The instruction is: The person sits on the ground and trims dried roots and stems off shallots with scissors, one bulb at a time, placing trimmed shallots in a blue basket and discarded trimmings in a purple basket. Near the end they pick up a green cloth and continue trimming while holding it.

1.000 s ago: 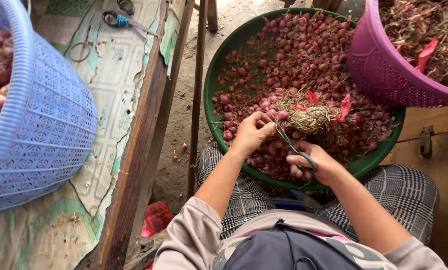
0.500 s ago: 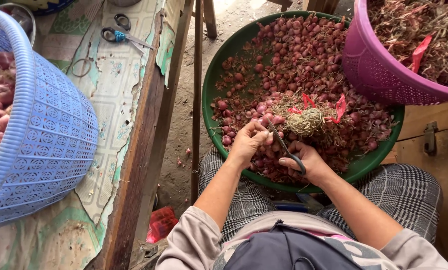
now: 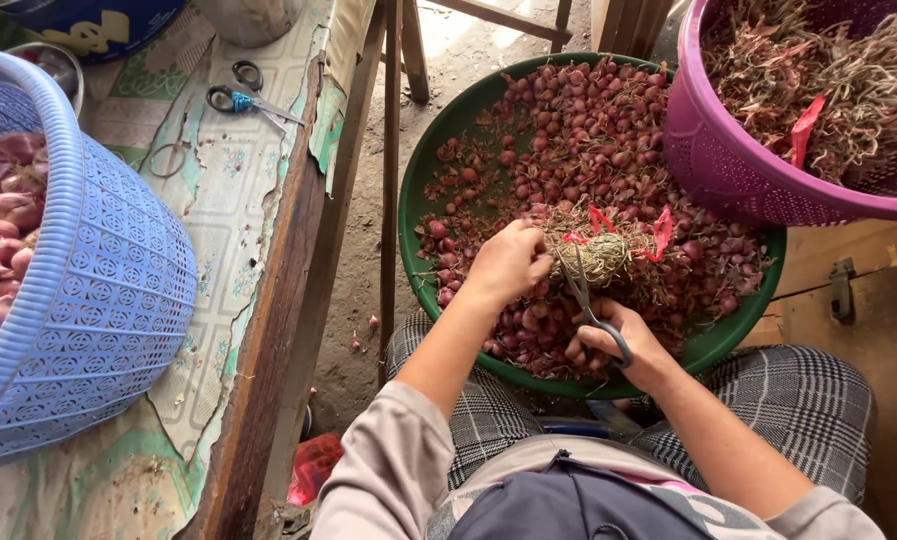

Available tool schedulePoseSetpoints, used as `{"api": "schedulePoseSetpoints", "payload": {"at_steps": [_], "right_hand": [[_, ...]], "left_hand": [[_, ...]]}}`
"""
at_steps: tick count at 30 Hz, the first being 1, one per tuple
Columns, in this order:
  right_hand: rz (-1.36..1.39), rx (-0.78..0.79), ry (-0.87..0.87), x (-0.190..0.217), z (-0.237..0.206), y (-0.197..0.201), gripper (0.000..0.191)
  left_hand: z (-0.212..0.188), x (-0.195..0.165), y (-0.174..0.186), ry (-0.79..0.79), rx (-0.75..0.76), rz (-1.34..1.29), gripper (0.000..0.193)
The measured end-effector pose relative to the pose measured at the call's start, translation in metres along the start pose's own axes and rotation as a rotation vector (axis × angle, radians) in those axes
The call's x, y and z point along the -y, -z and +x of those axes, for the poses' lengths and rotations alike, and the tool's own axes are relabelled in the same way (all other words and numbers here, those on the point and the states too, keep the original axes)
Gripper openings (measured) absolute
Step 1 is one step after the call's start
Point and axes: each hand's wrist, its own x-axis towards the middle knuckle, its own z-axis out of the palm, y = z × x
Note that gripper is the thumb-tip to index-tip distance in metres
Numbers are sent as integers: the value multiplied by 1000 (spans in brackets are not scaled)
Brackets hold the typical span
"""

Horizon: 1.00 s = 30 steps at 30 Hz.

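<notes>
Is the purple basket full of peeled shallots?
No, the purple basket holds dried stalks and roots; the shallots lie loose in the green basin.

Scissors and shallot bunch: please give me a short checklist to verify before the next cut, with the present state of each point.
1. Right hand grips scissors: ok.
2. Left hand holds the bunch by the shallots: ok.
3. Left fingers away from the blades: cannot tell, the tips are hidden by the bunch.
4. Blades open: cannot tell, they look nearly closed.
5. Green basin is under the bunch to catch pieces: ok.
6. Purple basket of cut stalks is beside the basin: ok.
</notes>
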Motion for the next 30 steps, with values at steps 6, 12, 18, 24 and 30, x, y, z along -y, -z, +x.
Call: {"api": "schedulePoseSetpoints", "payload": {"at_steps": [6,12,18,24,30], "right_hand": [[-36,135,-79,-2,-3,6,49],[-151,144,-115,-1,-2,0,49],[-150,108,-113,3,9,-9,50],[-120,60,-54,-4,25,-16,50],[-152,84,-89,7,8,1,46]], "left_hand": [[-42,15,0,235,-71,-292,25],[-49,6,-3,277,-87,-438,24],[-64,-8,2,118,-162,-399,22],[-76,-8,-3,17,-204,-373,23],[-75,10,-20,338,-273,-693,17]]}}
